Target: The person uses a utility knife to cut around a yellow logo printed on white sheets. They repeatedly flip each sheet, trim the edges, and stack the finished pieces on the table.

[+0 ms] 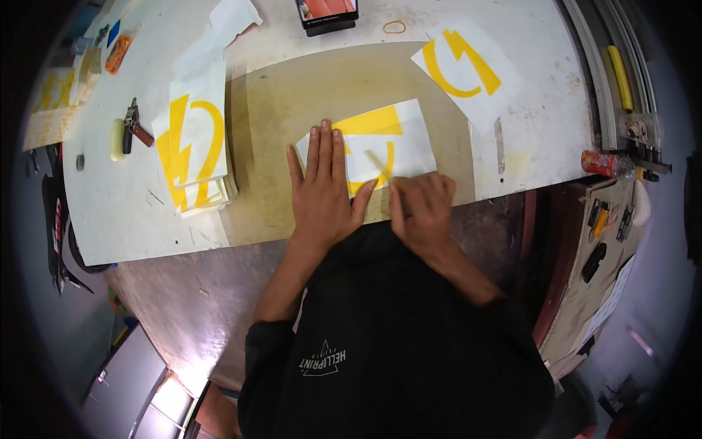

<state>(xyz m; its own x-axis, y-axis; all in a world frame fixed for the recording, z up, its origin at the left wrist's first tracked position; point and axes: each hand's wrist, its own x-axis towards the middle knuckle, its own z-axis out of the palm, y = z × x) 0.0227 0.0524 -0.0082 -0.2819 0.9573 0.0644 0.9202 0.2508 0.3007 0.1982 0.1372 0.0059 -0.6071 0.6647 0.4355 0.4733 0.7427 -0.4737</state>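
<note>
My left hand (322, 179) lies flat, its fingers stretched over the left part of a white sheet (418, 150) with yellow cut-out shapes. At the sheet's near right edge my right hand (424, 208) is closed around a slim pale stick-like tool (378, 162). The tool's far end points up and left across the yellow curve; blur hides its exact kind. Beneath the sheet spreads a brownish translucent mat (292, 84). To the left stands a stack of white sheets (196, 150) with yellow bolt and curve shapes.
Another yellow-marked sheet (462, 66) lies at the far right, near a rubber band (395, 28). A phone (327, 16) stands at the back. On the left are a dark metal tool (134, 126) and a pale yellow bar (117, 140). A bottle (607, 164) is by the right edge.
</note>
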